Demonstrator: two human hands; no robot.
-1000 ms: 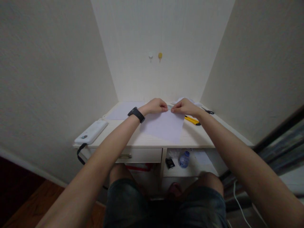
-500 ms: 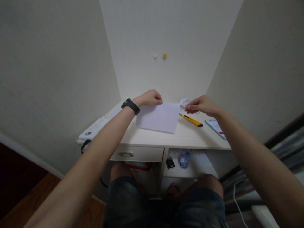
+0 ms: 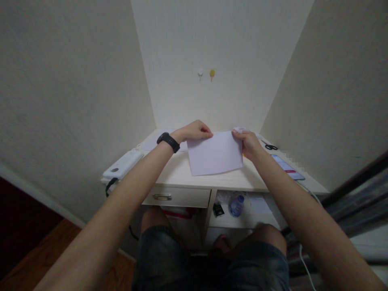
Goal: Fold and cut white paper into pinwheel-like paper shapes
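Observation:
A white sheet of paper (image 3: pixel 216 155) is held up over the desk, its lower edge toward me. My left hand (image 3: pixel 198 131) pinches its top edge near the middle, with a dark watch (image 3: pixel 168 141) on that wrist. My right hand (image 3: pixel 249 144) grips the sheet's upper right side, thumb in front and fingers partly hidden behind. Of the yellow utility knife, only a sliver shows beside my right hand. Another pale sheet (image 3: pixel 151 142) lies on the desk behind my left arm.
Black-handled scissors (image 3: pixel 271 147) and a phone (image 3: pixel 287 167) with a cable lie at right. A white device (image 3: pixel 123 165) sits at the left edge. Under the desktop are a drawer (image 3: pixel 178 197) and a shelf with a plastic bottle (image 3: pixel 236 205). Two hooks are on the wall.
My right hand has moved left and taken hold of the paper's right side. The sheet has shifted right and now covers most of the utility knife.

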